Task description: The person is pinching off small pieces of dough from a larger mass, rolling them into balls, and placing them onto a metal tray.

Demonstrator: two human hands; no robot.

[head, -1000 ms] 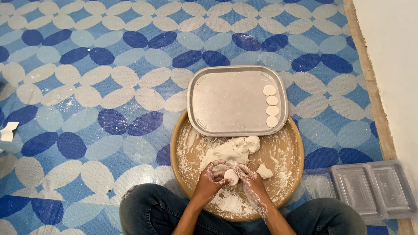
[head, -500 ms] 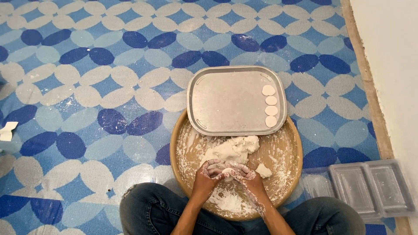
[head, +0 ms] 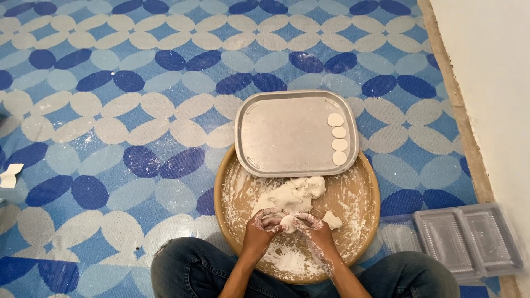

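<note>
Small round dough ball (head: 288,222) squeezed between left hand (head: 259,227) and right hand (head: 316,230), fingers of both curled snug around it. Just past the fingertips, the big dough lump (head: 291,194); farther out, the metal tray (head: 295,134) with four flat discs (head: 337,138).

Four flat dough discs (head: 337,138) lie in a column along the right side of one metal tray (head: 265,138). One round wooden board (head: 364,198) carries one big dough mass (head: 292,194) and one small dough lump (head: 332,220). One dough piece (head: 288,222) sits between two hands. Two clear plastic trays (head: 469,237) lie on the floor at the near right, and one white scrap (head: 9,176) at the far left.
</note>
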